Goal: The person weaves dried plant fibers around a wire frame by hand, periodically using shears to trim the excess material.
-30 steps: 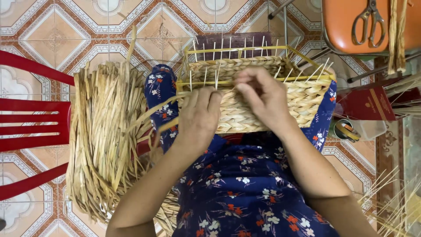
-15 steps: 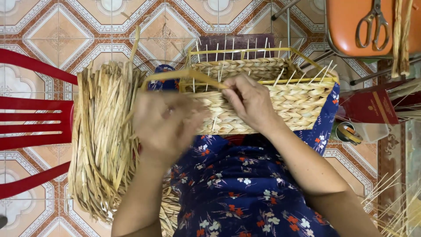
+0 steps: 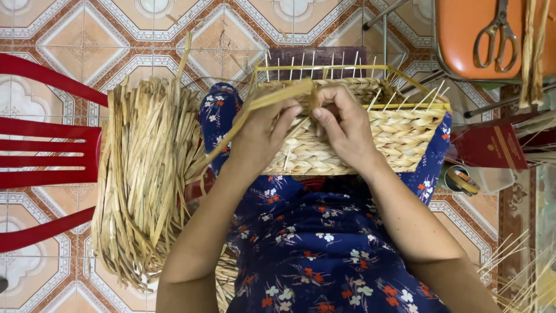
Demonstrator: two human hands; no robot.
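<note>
Basket [image 3: 399, 136] lay on our lap, walls woven nearly to rim, bare stakes above. Left hand [image 3: 260, 136] and right hand [image 3: 344, 130] pinched straw strand [image 3: 272, 98] at top edge; straw bundle [image 3: 145, 179] unused beside.

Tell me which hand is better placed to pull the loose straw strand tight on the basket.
Probably the left hand: it already pinches the straw strand, which trails down to its side. The right hand presses on the basket rim, steadying the weave.
</note>
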